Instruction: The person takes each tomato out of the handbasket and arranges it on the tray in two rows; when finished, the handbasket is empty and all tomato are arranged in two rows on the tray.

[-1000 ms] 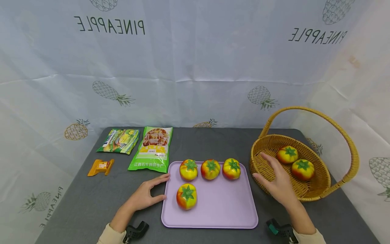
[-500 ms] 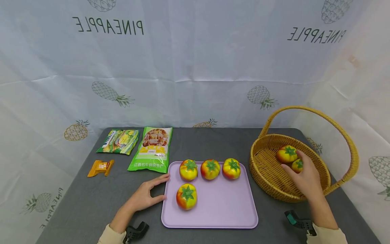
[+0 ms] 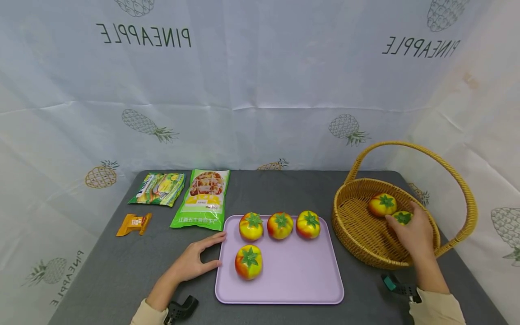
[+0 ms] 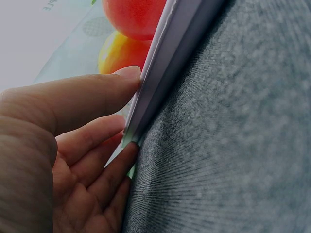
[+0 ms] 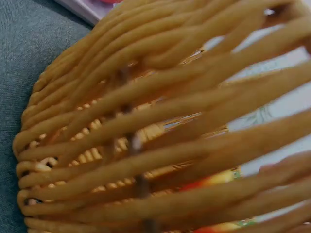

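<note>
My right hand (image 3: pixel 418 230) reaches into the yellow wicker basket (image 3: pixel 353 243) and grips a red-and-yellow persimmon (image 3: pixel 403 217), thumb and fingers on either side. Most of that fruit is hidden by the hand. A second persimmon (image 3: pixel 383 205) lies just behind it in the basket. The weave of the basket (image 5: pixel 146 107) fills the right wrist view. On the left, my left hand (image 3: pixel 195 261) rests with thumb and fingertips against the left rim of the lilac tray (image 3: pixel 292 275). Several persimmons lie on the tray, one (image 3: pixel 248 262) in front of a back row.
A green-and-white food bag (image 3: pixel 203 198) lies behind the tray's left corner. Further left are a green-yellow packet (image 3: pixel 159 188) and a small orange wrapped snack (image 3: pixel 134 224). The basket's tall handle (image 3: pixel 459 180) arches over its right side. A pineapple-print cloth (image 3: pixel 260 81) hangs behind the table.
My right hand has moved right, deeper into the basket, and its fingers have closed round the nearer persimmon. The left hand stays at the tray rim.
</note>
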`<state>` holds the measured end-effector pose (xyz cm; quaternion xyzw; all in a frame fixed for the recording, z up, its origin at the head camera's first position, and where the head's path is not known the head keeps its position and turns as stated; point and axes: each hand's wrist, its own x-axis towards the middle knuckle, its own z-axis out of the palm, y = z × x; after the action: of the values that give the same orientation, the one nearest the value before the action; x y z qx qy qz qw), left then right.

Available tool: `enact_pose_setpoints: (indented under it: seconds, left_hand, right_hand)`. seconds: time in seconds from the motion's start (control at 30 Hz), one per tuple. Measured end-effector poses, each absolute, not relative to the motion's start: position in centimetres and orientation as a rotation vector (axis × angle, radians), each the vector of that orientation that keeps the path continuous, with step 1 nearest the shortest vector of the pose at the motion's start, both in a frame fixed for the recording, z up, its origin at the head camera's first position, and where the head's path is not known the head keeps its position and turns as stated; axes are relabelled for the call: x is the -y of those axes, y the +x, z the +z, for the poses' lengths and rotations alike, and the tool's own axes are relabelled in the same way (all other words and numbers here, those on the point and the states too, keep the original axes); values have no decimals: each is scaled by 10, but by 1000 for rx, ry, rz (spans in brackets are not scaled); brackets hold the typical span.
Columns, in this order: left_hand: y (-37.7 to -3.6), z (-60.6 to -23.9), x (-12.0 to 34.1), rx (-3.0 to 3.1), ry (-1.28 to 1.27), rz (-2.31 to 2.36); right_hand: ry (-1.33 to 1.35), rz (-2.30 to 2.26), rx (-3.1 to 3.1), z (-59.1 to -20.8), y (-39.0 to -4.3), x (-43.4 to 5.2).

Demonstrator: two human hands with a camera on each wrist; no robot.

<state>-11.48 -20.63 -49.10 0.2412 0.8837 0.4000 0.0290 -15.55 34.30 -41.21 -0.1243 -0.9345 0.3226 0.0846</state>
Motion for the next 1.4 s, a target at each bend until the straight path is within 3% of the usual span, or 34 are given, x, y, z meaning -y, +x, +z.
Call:
enact_pose_setpoints:
  seconds: [0.37, 0.77, 1.4]
  left_hand:
    - [-116, -496, 209, -2728, 763, 1237]
    - [-116, -497, 208, -2730, 780, 1242]
    - [-117, -498, 209, -2736, 766, 1225]
  right_hand:
    - [-554, 945, 2860, -416, -163, -346]
    - [-439, 767, 3008, -422, -166, -351]
    - [-621, 738, 3003, -418, -161, -345]
